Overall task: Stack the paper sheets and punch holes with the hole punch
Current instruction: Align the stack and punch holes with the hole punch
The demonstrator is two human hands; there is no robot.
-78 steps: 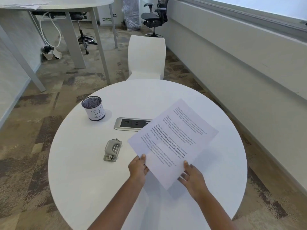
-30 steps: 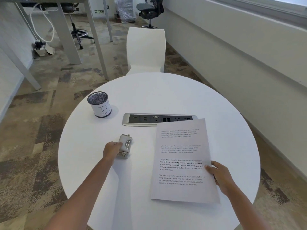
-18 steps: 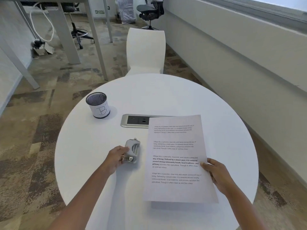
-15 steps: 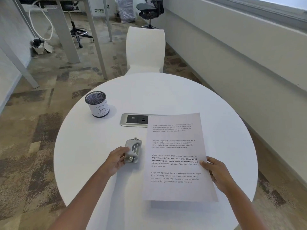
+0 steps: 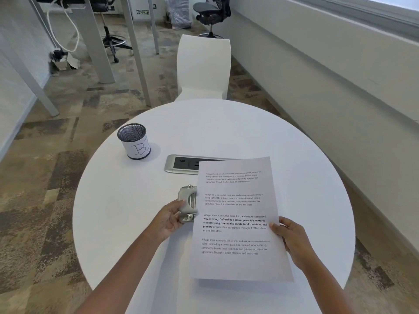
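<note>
A stack of printed paper sheets (image 5: 238, 211) hovers slightly above the round white table (image 5: 113, 211), casting a shadow below its near edge. My right hand (image 5: 291, 239) grips the stack's right edge. A small grey metal hole punch (image 5: 187, 206) sits on the table just left of the sheets, and my left hand (image 5: 169, 219) is closed on its left side. The sheets' left edge overlaps the punch's right side; whether it is inside the slot is hidden.
A mesh pen cup (image 5: 134, 141) labelled B stands at the table's back left. A silver power socket panel (image 5: 181, 163) is set into the tabletop, partly covered by the sheets. A white chair (image 5: 204, 66) stands behind the table, with a wall to the right.
My left hand let go of the sheets, took hold of the hole punch and slid it right. My right hand squared the sheets and brought their left edge over the punch.
</note>
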